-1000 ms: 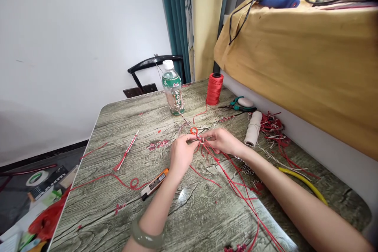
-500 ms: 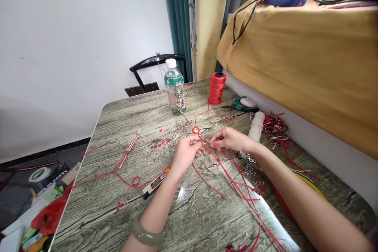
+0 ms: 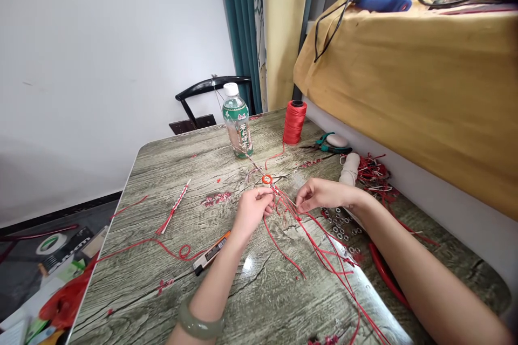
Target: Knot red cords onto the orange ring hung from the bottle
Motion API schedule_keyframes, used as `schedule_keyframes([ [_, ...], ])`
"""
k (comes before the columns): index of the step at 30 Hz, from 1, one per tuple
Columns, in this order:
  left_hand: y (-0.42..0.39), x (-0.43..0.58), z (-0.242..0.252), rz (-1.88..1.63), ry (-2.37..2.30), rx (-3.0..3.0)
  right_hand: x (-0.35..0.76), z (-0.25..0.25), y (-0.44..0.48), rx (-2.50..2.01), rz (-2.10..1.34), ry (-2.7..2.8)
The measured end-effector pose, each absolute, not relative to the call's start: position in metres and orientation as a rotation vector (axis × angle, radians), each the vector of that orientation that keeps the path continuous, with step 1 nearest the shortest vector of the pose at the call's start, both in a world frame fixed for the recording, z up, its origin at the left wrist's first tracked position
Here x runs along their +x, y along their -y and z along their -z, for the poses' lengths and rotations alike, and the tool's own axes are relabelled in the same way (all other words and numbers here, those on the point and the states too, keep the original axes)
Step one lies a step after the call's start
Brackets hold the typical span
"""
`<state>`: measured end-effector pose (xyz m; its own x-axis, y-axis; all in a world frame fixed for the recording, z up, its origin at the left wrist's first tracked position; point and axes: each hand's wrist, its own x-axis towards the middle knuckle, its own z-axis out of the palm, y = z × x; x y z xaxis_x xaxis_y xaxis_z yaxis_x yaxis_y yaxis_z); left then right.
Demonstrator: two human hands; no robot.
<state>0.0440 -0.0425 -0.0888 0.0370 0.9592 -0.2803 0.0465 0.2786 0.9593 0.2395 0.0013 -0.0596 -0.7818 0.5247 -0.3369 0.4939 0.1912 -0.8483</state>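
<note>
Red cords (image 3: pixel 309 234) run from a small red ring (image 3: pixel 267 179) toward the table's near right side. A thin line ties the ring back to a green-labelled drink bottle (image 3: pixel 238 124). My left hand (image 3: pixel 256 207) is closed, fingers pinched on the cords just below the ring. To its right, my right hand (image 3: pixel 311 197) pinches a cord strand pulled out to the side. The fingertips hide exactly which strands each hand grips. More cords trail between and below both hands.
A red thread spool (image 3: pixel 294 123), green-handled pliers (image 3: pixel 329 143) and a white roll (image 3: pixel 350 170) stand at the right. Metal rings (image 3: pixel 340 223) lie by my right forearm. A utility knife (image 3: pixel 211 252) lies beside my left forearm, and a red-white braid (image 3: pixel 175 206) farther left.
My right hand has moved slightly right and down, drawing a strand away from the ring. My left hand stays by the ring. The whole view has shifted a little.
</note>
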Motion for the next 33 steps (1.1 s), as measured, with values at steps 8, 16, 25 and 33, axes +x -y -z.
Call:
schedule_keyframes([
  [8,0.042,0.043,0.093,-0.974,-1.334,1.108,0.23,0.057,-0.003,-1.303,-1.245,2.031],
  [16,0.039,0.041,0.101,-1.083,-1.482,1.315,0.203,0.079,0.007,-1.098,-1.663,1.89],
  [25,0.04,0.04,0.097,-1.134,-1.561,1.335,0.193,0.073,0.013,-1.162,-1.695,1.662],
  [33,0.042,0.04,0.099,-1.101,-1.593,1.373,0.196,0.079,0.012,-1.139,-1.86,1.501],
])
